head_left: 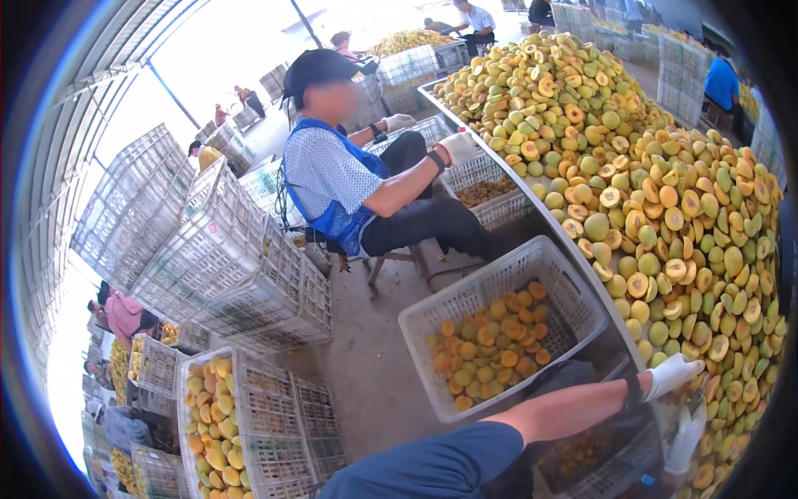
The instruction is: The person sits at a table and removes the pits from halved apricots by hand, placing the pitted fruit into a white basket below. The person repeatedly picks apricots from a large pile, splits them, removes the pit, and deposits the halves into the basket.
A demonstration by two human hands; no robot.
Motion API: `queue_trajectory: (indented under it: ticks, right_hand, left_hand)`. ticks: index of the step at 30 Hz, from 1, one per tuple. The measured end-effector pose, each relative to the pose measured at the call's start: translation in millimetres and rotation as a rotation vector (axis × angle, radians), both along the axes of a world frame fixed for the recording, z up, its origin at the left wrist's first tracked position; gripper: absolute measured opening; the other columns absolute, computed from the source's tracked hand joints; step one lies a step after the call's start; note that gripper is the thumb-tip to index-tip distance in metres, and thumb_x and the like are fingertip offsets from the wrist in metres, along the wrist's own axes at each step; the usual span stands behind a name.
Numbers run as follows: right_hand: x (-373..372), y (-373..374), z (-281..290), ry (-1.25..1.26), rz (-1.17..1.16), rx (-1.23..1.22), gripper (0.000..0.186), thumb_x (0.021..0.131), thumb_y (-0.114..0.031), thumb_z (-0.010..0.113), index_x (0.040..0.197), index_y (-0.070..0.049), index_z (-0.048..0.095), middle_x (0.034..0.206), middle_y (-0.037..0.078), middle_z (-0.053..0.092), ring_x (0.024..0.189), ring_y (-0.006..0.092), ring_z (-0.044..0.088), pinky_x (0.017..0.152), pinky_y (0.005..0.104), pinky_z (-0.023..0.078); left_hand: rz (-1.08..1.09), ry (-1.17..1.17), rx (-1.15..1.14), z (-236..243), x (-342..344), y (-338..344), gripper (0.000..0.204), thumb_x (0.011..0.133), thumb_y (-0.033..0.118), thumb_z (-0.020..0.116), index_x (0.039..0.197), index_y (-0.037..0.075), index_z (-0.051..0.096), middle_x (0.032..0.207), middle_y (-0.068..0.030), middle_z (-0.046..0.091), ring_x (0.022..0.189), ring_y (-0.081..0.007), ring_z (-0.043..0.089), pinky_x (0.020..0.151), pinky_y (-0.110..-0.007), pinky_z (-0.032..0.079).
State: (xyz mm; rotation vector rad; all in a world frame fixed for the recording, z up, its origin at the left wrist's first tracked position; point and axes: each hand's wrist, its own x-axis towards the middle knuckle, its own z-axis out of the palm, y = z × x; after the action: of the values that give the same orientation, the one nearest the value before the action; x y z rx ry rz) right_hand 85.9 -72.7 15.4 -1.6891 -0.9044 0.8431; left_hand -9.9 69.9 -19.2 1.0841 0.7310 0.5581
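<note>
My left hand (677,373), in a white glove, reaches onto the heap of halved yellow-green fruit (632,216), its fingers slightly bent and apart against the pieces at the lower right. Below it is my right hand (688,434), also gloved, closed around something I cannot make out at the pile's edge. A metal table rim (586,270) bounds the heap. Left of it, a grey plastic crate (573,324) holds orange-yellow fruit pieces (490,337). Another crate (607,466) with fruit shows partly beneath my arms.
A seated co-worker (332,166) in a blue vest works along the table, gloved hands over another crate (482,216). Stacked crates (208,258) and fruit-filled crates (258,407) stand at left on the concrete floor (366,374). More people (719,87) work in the background.
</note>
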Motion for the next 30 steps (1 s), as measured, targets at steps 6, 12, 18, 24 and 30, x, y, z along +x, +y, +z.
queue_trajectory:
  ticks: [6, 12, 18, 24, 30]
  right_hand:
    - [7.7, -2.0, -11.4, 0.069, -0.001, 0.055, 0.055, 0.1, -0.014, 0.054, 0.151, 0.001, 0.038, 0.077, 0.001, 0.051, 0.043, 0.0046, 0.035, 0.039, 0.0218, 0.028]
    - [15.9, 6.6, -24.6, 0.121, 0.023, 0.194, 0.05, 0.102, -0.013, 0.054, 0.148, 0.0, 0.042, 0.066, -0.002, 0.044, 0.042, 0.0043, 0.034, 0.04, 0.0209, 0.027]
    - [8.2, -5.7, 9.5, 0.34, -0.046, 0.162, 0.028, 0.104, -0.017, 0.056, 0.129, -0.005, 0.054, 0.07, -0.005, 0.047, 0.05, 0.002, 0.037, 0.043, 0.0186, 0.029]
    - [19.0, -2.7, 4.9, 0.625, -0.281, 0.301, 0.01, 0.106, -0.022, 0.055, 0.106, -0.013, 0.056, 0.071, -0.007, 0.04, 0.052, 0.0016, 0.037, 0.044, 0.0182, 0.03]
    - [33.8, -19.9, -14.0, 0.812, -0.333, 0.26, 0.015, 0.107, -0.028, 0.054, 0.096, -0.017, 0.054, 0.072, -0.009, 0.044, 0.052, 0.0007, 0.039, 0.042, 0.0174, 0.031]
  left_hand:
    - [-0.278, 0.011, 0.064, 50.5, -42.5, -5.5, 0.061, 0.096, 0.053, 0.058, 0.092, -0.008, 0.067, 0.081, -0.012, 0.068, 0.063, -0.0185, 0.062, 0.06, -0.035, 0.049]
    - [-0.322, 0.091, 0.357, 22.9, -14.6, -7.7, 0.075, 0.098, 0.064, 0.05, 0.099, -0.009, 0.067, 0.089, -0.0158, 0.069, 0.077, -0.0228, 0.064, 0.069, -0.037, 0.051]
    - [-0.322, 0.043, 0.201, 19.3, 5.2, -16.5, 0.074, 0.099, 0.064, 0.051, 0.116, -0.006, 0.067, 0.104, -0.0121, 0.069, 0.091, -0.0186, 0.062, 0.078, -0.036, 0.052]
    - [-0.125, -0.246, 0.189, 14.8, 36.1, -33.3, 0.055, 0.102, 0.048, 0.058, 0.121, -0.003, 0.065, 0.1, -0.005, 0.068, 0.089, -0.0123, 0.059, 0.083, -0.03, 0.051]
    - [-0.18, -0.001, 0.444, 58.4, 25.4, -58.4, 0.033, 0.104, 0.031, 0.051, 0.109, 0.001, 0.064, 0.089, -0.0045, 0.065, 0.083, -0.0142, 0.058, 0.079, -0.031, 0.049]
